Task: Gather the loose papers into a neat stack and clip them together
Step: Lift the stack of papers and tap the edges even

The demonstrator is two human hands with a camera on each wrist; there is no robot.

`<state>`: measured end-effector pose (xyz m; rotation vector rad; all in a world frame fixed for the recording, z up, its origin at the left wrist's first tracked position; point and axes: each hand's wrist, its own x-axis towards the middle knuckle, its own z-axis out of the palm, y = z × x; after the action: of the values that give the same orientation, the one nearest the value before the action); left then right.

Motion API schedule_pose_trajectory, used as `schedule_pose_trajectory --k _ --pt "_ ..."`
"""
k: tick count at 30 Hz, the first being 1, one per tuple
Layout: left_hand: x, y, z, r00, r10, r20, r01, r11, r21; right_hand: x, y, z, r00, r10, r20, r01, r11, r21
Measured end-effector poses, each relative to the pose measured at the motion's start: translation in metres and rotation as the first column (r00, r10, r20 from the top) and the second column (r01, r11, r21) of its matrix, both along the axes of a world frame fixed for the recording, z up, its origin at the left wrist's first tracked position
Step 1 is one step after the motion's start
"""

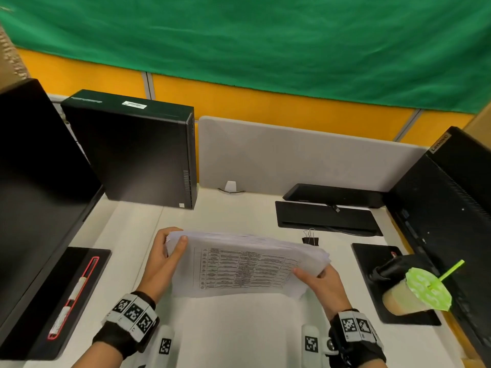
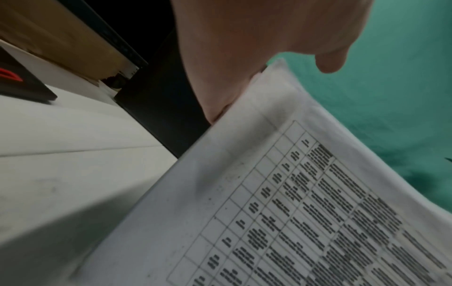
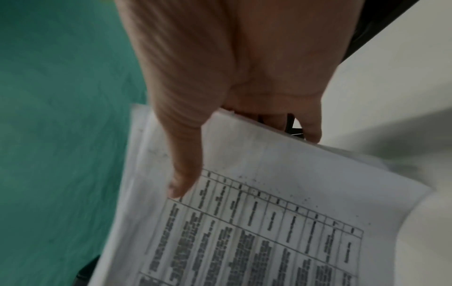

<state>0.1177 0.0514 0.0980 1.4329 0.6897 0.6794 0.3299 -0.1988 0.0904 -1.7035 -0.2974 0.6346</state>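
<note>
A stack of white papers (image 1: 239,264) with a printed table on the top sheet is held up off the white desk (image 1: 233,333), tilted toward me. My left hand (image 1: 170,251) grips its left edge, thumb on top. My right hand (image 1: 316,277) grips its right edge, thumb on the printed face and fingers behind. In the left wrist view the papers (image 2: 281,203) fill the lower right below the left hand (image 2: 244,58). In the right wrist view the right hand (image 3: 220,96) pinches the papers (image 3: 257,212). A black binder clip (image 1: 310,239) lies on the desk just beyond the stack's right end.
A black computer case (image 1: 132,152) stands at the back left, a monitor (image 1: 39,195) at the left and another case (image 1: 451,221) at the right. A black keyboard (image 1: 326,219) lies behind the clip. A drink cup with a green lid and straw (image 1: 414,293) stands at the right.
</note>
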Motion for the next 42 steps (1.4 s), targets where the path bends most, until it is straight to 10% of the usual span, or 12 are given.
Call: schedule_pose_trajectory --k 12,24,42 --pt "0.019 0.004 0.003 0.974 0.226 -0.007 -0.225 0.972 0.07 -0.006 0.005 0.012 0.992 -0.128 0.016 0.127 0.991 0.044" --pt "-0.001 0.008 -0.036 0.976 -0.113 -0.187 0.088 0.986 -0.14 0.002 -0.014 -0.005 0.984 0.175 -0.024 -0.176 0.984 -0.003" --pt "0.012 0.016 0.001 0.993 0.122 0.003 -0.121 0.991 -0.047 -0.008 0.021 0.011 0.992 -0.115 -0.045 0.12 0.985 0.125"
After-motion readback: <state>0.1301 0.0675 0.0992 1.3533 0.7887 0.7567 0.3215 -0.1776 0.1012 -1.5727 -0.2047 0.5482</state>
